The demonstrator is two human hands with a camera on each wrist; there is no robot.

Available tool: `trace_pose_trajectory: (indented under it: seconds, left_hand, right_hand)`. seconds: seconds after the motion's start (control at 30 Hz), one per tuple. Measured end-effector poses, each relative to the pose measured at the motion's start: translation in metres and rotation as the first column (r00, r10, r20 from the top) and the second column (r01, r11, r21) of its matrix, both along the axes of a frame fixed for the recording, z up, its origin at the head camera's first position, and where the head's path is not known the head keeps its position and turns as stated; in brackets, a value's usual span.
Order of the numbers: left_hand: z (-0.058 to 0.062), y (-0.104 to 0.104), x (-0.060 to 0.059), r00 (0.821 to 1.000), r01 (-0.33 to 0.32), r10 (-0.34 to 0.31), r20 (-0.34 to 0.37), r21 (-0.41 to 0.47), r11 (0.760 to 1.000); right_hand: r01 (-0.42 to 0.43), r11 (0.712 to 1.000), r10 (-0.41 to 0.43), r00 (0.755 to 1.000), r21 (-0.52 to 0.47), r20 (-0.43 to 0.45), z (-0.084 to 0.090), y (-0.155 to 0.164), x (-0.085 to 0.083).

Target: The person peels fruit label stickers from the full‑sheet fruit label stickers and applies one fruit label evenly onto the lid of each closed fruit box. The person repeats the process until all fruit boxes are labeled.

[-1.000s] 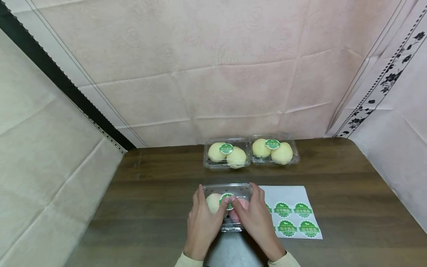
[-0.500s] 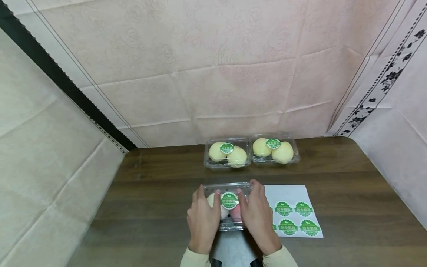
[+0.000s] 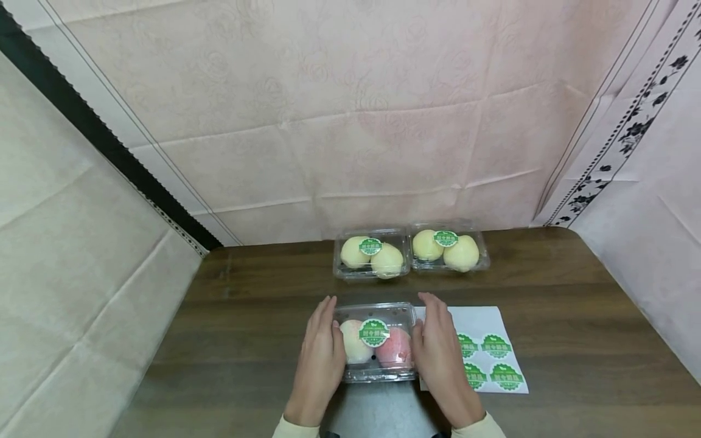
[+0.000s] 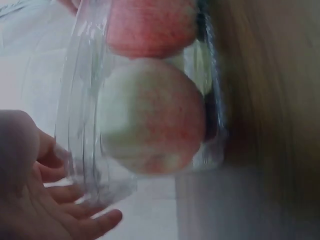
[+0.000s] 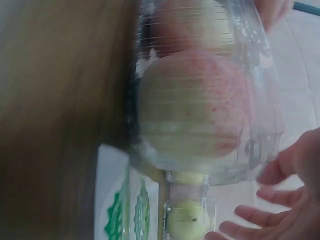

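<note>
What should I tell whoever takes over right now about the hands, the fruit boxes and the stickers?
Left hand and right hand: both open, flanking the near box; contact unclear.
Near box: shut, two peaches inside, green sticker on its lid.
Two far boxes: each shut and stickered, at the table's back edge.
Sticker sheet: right of the near box, several stickers left.
Done: all three boxes labelled.
Left: probably moving the near box beside the others.

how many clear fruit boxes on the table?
3. Near box sits between the left hand and right hand; two more at the back: back-left box, back-right box. None seem hidden.
</note>
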State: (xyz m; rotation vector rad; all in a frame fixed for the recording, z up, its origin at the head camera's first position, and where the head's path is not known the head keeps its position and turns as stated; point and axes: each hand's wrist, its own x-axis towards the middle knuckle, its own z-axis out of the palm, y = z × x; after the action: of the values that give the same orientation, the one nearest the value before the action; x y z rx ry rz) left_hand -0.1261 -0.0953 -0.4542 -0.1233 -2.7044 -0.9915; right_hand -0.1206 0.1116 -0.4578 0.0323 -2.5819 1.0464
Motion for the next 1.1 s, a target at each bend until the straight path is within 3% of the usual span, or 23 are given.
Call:
trace_pose_trajectory:
  seconds: [0.07, 0.13, 0.2, 0.3, 0.47, 0.67, 0.9, 1.1]
  left_hand:
    - [0.001, -0.005, 0.003, 0.998, 0.052, -0.055, -0.033, -0.103, 0.993]
    - [0.003, -0.012, 0.007, 0.991, 0.098, -0.118, -0.068, -0.248, 0.964]
    - [0.004, -0.017, 0.012, 0.978, 0.129, -0.183, -0.101, -0.394, 0.910]
    - [0.005, -0.023, 0.019, 0.954, 0.145, -0.267, -0.135, -0.571, 0.808]
    - [0.002, -0.018, 0.032, 0.932, 0.160, -0.340, -0.130, -0.692, 0.704]
    - [-0.010, -0.008, 0.046, 0.917, 0.129, -0.367, -0.158, -0.751, 0.647]
    - [-0.016, 0.003, 0.049, 0.895, 0.084, -0.394, -0.211, -0.785, 0.613]
    - [-0.010, 0.015, 0.043, 0.905, 0.126, -0.393, -0.164, -0.779, 0.614]
  right_hand:
    - [-0.046, 0.999, 0.046, 0.999, 0.007, -0.006, -0.001, 0.002, 0.005]
    - [-0.090, 0.996, 0.090, 0.996, 0.028, 0.001, -0.001, 0.003, 0.012]
    - [-0.131, 0.989, 0.131, 0.991, 0.066, 0.007, -0.001, 0.004, 0.019]
    - [-0.194, 0.966, 0.193, 0.981, 0.170, 0.024, 0.002, 0.001, 0.032]
    - [-0.318, 0.895, 0.292, 0.948, 0.313, 0.127, 0.006, -0.011, 0.047]
    - [-0.407, 0.863, 0.336, 0.905, 0.299, 0.261, 0.006, -0.023, 0.058]
    - [-0.386, 0.833, 0.322, 0.921, 0.397, 0.220, 0.004, -0.031, 0.055]
    - [-0.354, 0.815, 0.304, 0.935, 0.459, 0.181, 0.006, -0.036, 0.046]
